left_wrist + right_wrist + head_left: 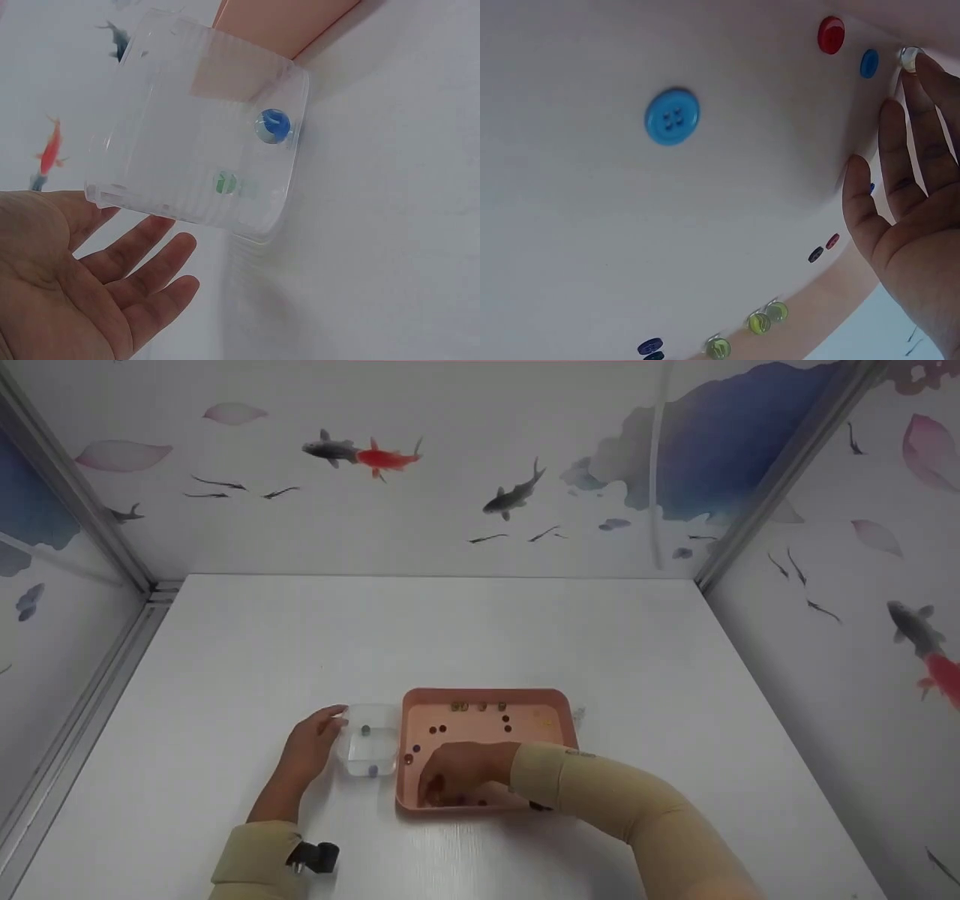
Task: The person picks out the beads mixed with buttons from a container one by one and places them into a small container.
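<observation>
My left hand [309, 751] is at the left side of a clear plastic container [172, 127], its fingers loosely spread against or beside the wall. Inside the container lie a blue marble [273, 126] and a green one [225, 181]. My right hand [459, 771] reaches down into the front left part of a pink tray [488, 693]. In the right wrist view, its thumb and a fingertip are at a clear marble [910, 58] by the tray wall. A blue button [868, 64] and a red button [831, 35] lie close by.
Yellowish marbles [759, 323] sit along the tray's far side, with dark buttons [438, 729] in front of them. A larger-looking blue button [672, 116] lies on the tray floor. Something small and clear [579, 714] is just right of the tray. Patterned panels [450, 510] enclose the white table [450, 637].
</observation>
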### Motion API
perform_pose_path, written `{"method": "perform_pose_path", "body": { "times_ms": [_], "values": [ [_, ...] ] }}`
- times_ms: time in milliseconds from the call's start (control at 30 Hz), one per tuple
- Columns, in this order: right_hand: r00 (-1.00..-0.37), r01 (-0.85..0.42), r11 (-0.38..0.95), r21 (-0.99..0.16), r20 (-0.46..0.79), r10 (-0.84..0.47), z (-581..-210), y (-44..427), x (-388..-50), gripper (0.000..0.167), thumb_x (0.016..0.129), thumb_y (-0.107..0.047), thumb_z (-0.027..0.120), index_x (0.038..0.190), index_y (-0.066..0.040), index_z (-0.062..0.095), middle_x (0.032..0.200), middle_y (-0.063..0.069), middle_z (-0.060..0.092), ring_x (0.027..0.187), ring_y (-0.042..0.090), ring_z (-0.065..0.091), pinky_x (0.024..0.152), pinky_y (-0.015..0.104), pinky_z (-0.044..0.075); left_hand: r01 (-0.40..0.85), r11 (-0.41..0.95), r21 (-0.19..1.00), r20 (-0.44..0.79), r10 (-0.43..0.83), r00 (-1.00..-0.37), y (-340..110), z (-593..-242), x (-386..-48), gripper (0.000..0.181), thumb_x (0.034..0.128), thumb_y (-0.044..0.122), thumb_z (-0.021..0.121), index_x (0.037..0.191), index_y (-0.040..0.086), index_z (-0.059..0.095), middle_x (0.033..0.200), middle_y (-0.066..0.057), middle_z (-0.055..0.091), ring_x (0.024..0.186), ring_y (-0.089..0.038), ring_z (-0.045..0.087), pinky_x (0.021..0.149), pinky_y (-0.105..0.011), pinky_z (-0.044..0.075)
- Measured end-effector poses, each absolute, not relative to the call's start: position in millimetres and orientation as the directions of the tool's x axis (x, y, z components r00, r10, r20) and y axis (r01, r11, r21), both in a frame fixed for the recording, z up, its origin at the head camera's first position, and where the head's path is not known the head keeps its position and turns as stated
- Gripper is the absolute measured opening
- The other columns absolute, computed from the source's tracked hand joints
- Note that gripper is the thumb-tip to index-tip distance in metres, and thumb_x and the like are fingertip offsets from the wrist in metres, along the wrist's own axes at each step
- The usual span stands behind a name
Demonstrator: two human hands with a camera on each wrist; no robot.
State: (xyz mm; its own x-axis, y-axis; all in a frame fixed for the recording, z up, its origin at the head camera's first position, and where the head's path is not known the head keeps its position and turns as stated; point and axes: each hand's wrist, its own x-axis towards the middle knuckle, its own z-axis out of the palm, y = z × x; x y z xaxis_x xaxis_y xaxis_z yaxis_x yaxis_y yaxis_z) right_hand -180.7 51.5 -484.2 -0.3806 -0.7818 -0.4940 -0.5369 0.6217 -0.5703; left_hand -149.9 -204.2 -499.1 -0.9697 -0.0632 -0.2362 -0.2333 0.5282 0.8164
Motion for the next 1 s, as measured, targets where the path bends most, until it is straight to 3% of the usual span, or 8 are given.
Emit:
{"method": "perform_pose_path", "body": {
  "times_ms": [267, 567, 800, 1000],
  "values": [
    [-0.407, -0.445, 0.642, -0.624, -0.498, -0.766, -484.8, 51.7, -180.6, 0.019, 0.091, -0.006, 0.064, 0.098, -0.020, 0.074, 0.078, -0.009, 0.064, 0.072, 0.004, 0.053, 0.065, 0.017, 0.045, -0.239, 0.541, 0.806, -0.242, -0.067, -0.968, -203.9, -498.1, -149.7, 0.042, 0.1056, 0.024, 0.040, 0.144, 0.006, 0.043, 0.149, -0.021, 0.039, 0.140, -0.040, 0.030, 0.114, -0.054, 0.026],
    [-0.380, -0.559, 0.618, -0.553, -0.492, -0.784, -486.8, 50.1, -184.1, 0.027, 0.088, -0.003, 0.067, 0.109, -0.019, 0.074, 0.088, -0.014, 0.066, 0.079, 0.001, 0.055, 0.075, 0.015, 0.049, -0.259, 0.528, 0.809, -0.259, -0.075, -0.963, -203.1, -496.8, -150.3, 0.042, 0.1055, 0.023, 0.040, 0.144, 0.006, 0.043, 0.149, -0.020, 0.040, 0.141, -0.040, 0.029, 0.114, -0.054, 0.026],
    [-0.425, -0.502, 0.662, -0.556, -0.508, -0.749, -483.9, 52.3, -187.1, 0.025, 0.088, -0.010, 0.071, 0.109, -0.022, 0.073, 0.088, -0.015, 0.065, 0.081, 0.004, 0.056, 0.076, 0.018, 0.050, -0.254, 0.536, 0.805, -0.256, -0.073, -0.964, -203.9, -496.8, -150.2, 0.042, 0.1055, 0.023, 0.040, 0.144, 0.006, 0.043, 0.149, -0.020, 0.039, 0.141, -0.040, 0.029, 0.114, -0.054, 0.026],
    [-0.455, -0.516, 0.650, -0.558, -0.465, -0.760, -482.6, 57.3, -190.4, 0.027, 0.090, -0.006, 0.065, 0.110, -0.023, 0.072, 0.090, -0.015, 0.064, 0.083, 0.004, 0.055, 0.079, 0.018, 0.048, -0.262, 0.522, 0.811, -0.262, -0.075, -0.962, -204.2, -496.8, -150.3, 0.042, 0.1054, 0.023, 0.040, 0.143, 0.007, 0.044, 0.147, -0.022, 0.041, 0.138, -0.041, 0.034, 0.113, -0.055, 0.028]
  ]
}}
